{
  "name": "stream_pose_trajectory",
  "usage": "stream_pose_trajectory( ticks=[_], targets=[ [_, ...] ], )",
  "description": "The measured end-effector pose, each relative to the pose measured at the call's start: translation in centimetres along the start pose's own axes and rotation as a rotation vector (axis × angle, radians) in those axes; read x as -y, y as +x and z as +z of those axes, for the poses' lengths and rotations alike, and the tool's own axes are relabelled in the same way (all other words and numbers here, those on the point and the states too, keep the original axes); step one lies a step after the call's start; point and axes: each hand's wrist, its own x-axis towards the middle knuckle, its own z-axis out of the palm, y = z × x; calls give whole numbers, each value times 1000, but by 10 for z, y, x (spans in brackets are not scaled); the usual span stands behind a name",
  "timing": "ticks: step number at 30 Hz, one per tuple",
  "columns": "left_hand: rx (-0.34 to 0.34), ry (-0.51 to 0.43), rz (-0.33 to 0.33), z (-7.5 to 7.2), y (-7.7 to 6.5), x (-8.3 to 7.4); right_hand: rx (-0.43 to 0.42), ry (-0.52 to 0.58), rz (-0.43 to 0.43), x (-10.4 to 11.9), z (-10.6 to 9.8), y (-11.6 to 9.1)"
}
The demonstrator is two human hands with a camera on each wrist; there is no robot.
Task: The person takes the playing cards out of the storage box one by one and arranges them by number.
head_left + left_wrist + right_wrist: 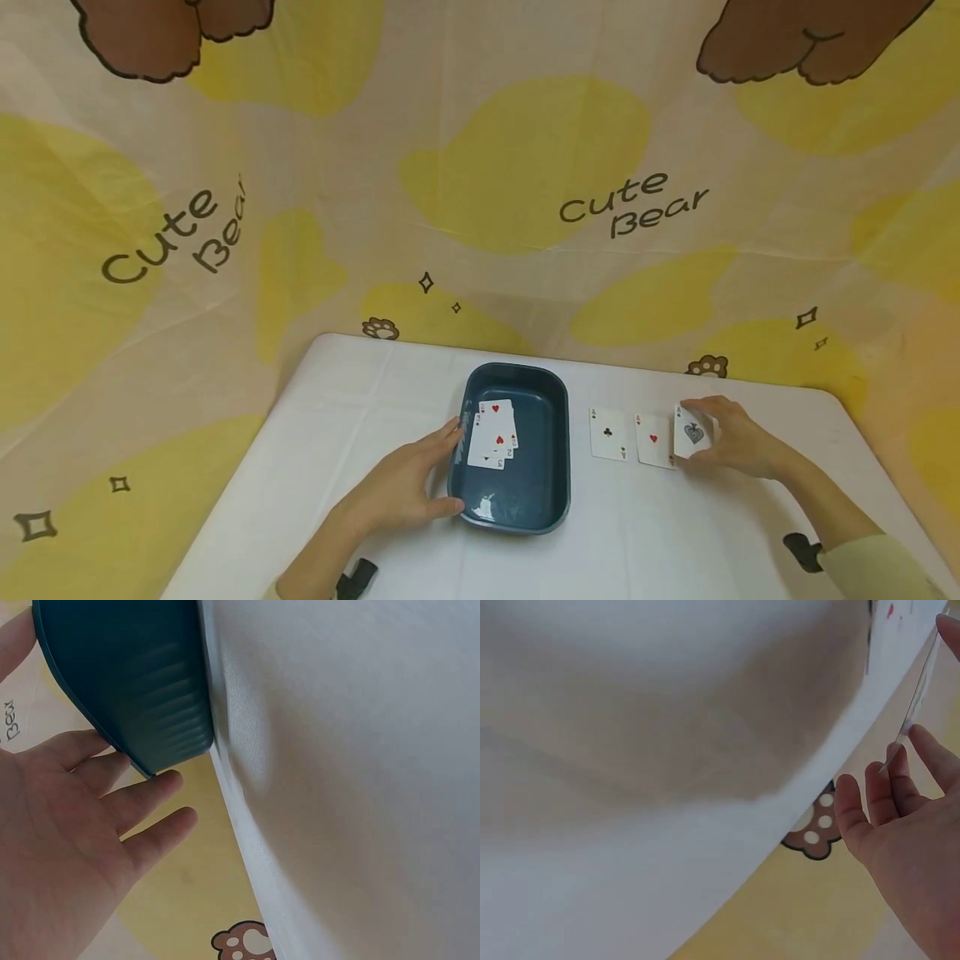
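Ace of spades: where, how held?

Just right of the ace of hearts. Right hand pinches its near and far edges; left hand has fingers extended against the tray.

Handling?

Likely light, thin, slick, bendy. Keep to opposite edges, gentle squeeze.

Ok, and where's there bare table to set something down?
Crowded: the row of ace of clubs, ace of hearts and right hand holding the ace of spades. Bare: white table nearer than that row, between the blue tray and right forearm, and left of the tray, beyond the left hand. Also the tray's floor, right of its cards.
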Motion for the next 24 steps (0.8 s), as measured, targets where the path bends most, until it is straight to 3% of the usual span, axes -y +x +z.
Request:
stream_pose_trajectory(
  ticks=[13,24],
  targets=[
    [5,-6,-6,0,1,0,43,-54,30,-21,10,-2],
    [4,-19,4,-1,0,1,67,-95,64,-19,13,3]
  ],
)
